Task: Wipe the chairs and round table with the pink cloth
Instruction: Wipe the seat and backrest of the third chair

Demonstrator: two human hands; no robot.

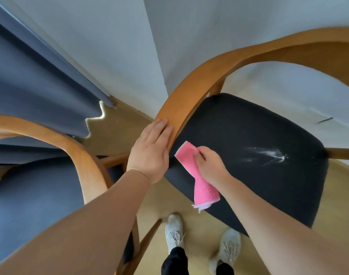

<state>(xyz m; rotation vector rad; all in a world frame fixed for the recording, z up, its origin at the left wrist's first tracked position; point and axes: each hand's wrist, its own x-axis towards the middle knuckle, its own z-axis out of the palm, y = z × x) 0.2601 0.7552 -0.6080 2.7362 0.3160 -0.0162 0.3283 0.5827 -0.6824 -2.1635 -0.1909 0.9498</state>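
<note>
The left hand emerges from a snug, smooth tan sleeve whose cuff ends at the wrist, a little behind the fingers. Behind the right hand the forearm is bare. Well below both sets of fingers are two pale grey knit trainers with matching laces, topped by black trouser legs.

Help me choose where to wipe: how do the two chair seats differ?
The black seat carries a white smear; the blue seat shows none. The right hand holds the pink cloth over the black seat; the blue seat has no cloth. Both sit in curved wooden frames.
</note>
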